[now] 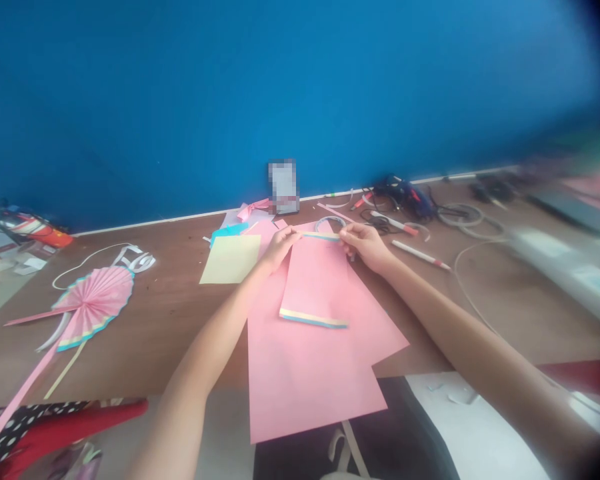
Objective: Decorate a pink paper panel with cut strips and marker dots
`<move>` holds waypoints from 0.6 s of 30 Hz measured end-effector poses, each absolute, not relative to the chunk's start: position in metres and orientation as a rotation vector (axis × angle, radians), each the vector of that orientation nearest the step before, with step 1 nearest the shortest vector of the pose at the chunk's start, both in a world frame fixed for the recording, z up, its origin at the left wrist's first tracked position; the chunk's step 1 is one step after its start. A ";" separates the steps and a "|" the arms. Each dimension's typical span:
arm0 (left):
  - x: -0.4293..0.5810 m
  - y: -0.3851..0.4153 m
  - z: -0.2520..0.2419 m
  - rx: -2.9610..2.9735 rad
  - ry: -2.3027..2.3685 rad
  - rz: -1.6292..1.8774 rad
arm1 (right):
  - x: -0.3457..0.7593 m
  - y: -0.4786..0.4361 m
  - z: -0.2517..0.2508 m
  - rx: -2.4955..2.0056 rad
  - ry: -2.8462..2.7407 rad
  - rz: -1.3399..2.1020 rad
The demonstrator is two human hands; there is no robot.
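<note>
Between my two hands is a pink paper strip (316,277) with yellow and blue bands along its far and near edges. My left hand (283,245) pinches its far left corner. At the far right corner, my right hand (364,241) grips the same strip between thumb and fingers. Beneath it lie large pink paper sheets (300,380), which hang over the table's front edge. A pale yellow paper square (231,260) rests left of my left hand, with a blue paper piece (230,231) behind it.
A pleated pink paper fan (97,300) with ribbons lies at the left. A phone-like device (283,187) leans on the blue wall (300,87). Right of my hands are a white-and-red pen (420,255), cables (463,217) and a blurred white power strip (575,273).
</note>
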State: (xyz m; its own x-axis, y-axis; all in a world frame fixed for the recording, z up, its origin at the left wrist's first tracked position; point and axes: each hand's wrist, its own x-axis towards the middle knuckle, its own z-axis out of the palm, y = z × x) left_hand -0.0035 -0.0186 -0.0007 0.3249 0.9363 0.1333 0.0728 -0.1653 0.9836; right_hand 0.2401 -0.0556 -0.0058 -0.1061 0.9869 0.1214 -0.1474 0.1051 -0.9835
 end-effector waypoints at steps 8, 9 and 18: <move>-0.003 -0.015 -0.005 1.507 1.015 1.163 | 0.242 -0.054 -0.004 -1.072 -1.234 1.225; -0.003 -0.015 -0.005 1.505 1.021 1.179 | 0.243 -0.054 -0.005 -1.080 -1.235 1.217; -0.005 -0.014 -0.004 1.499 1.040 1.175 | 0.242 -0.048 -0.011 -1.144 -1.220 1.112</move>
State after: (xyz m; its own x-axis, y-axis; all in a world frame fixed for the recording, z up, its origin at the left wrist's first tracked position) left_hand -0.0047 -0.0137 -0.0039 0.1817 0.9649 0.1894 0.0707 -0.2049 0.9762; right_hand 0.2416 -0.0479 -0.0112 0.0380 0.9942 0.1010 -0.0087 0.1014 -0.9948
